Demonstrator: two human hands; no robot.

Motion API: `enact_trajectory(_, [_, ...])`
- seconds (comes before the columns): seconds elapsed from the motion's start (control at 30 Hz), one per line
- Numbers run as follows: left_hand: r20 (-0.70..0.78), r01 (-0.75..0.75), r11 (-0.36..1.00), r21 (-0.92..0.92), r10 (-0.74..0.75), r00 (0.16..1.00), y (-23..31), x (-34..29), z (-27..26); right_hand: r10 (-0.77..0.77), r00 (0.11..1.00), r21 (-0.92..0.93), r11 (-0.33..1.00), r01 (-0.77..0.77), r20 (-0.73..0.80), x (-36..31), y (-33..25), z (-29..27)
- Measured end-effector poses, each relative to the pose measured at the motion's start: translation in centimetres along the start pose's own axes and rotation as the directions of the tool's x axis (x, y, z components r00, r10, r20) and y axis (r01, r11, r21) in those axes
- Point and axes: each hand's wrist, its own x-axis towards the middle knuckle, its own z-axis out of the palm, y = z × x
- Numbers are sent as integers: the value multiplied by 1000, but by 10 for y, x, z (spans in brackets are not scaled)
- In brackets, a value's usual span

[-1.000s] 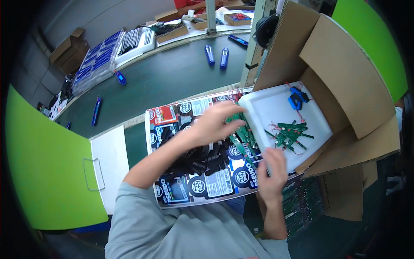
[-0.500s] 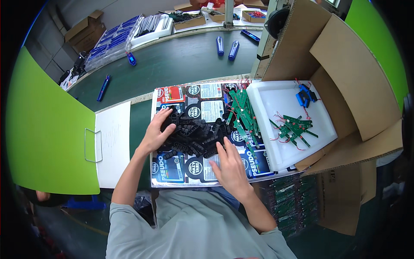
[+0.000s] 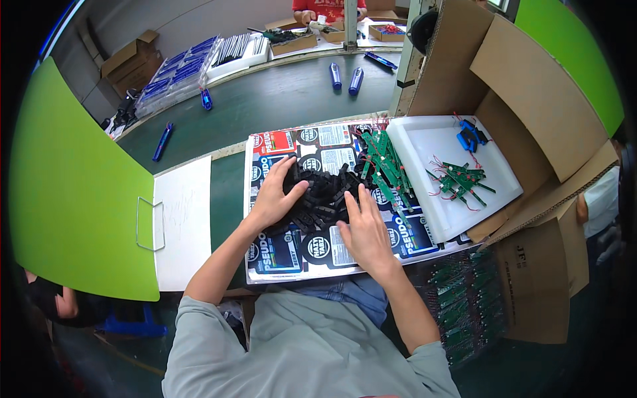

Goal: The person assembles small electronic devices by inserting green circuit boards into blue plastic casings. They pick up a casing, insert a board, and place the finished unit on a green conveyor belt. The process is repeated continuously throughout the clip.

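Note:
A heap of small black plastic parts (image 3: 320, 197) lies on a sheet printed with labels (image 3: 279, 265). My left hand (image 3: 273, 196) rests against the heap's left side, its thumb and fingers apart. On the near right edge of the pile is my right hand (image 3: 366, 232), fingers spread and pointing away from me. Neither hand grips a part. Right of the heap lies a pile of narrow green circuit boards (image 3: 386, 159) with thin red wires, partly against the white foam tray.
The white foam tray (image 3: 434, 222) holds more green boards (image 3: 461, 182) and blue wired pieces (image 3: 472, 136). A cardboard box (image 3: 531, 99) stands at right, a green panel (image 3: 79, 186) at left. Blue devices (image 3: 356, 81) lie on the far green belt, and a person in red (image 3: 328, 9) sits beyond.
My left hand has pushed inward to the right, and the black heap is bunched closer together. The view has shifted a little, and the person beyond the belt shows more.

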Motion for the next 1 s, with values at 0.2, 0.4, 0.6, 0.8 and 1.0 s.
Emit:
enact_trajectory(0.2, [-62,-29,985,-171,18,998,-16,2,-14,-87,996,51,995,88,-18,34,10,16])
enact_trajectory(0.4, [-245,29,998,49,-16,969,-75,-15,-29,-185,979,-93,980,177,-91,-34,-21,-11])
enact_trajectory(0.6, [-204,75,965,-253,-129,970,-89,-14,-24,-199,944,-251,959,132,-264,-82,-21,26])
enact_trajectory(0.8, [-75,180,829,-529,-256,964,-81,-21,-23,-96,804,-196,980,-26,-586,-92,-11,30])
enact_trajectory(1.0, [-121,198,837,-509,-298,947,-74,-17,-19,767,53,768,640,-5,-639,-123,51,21])
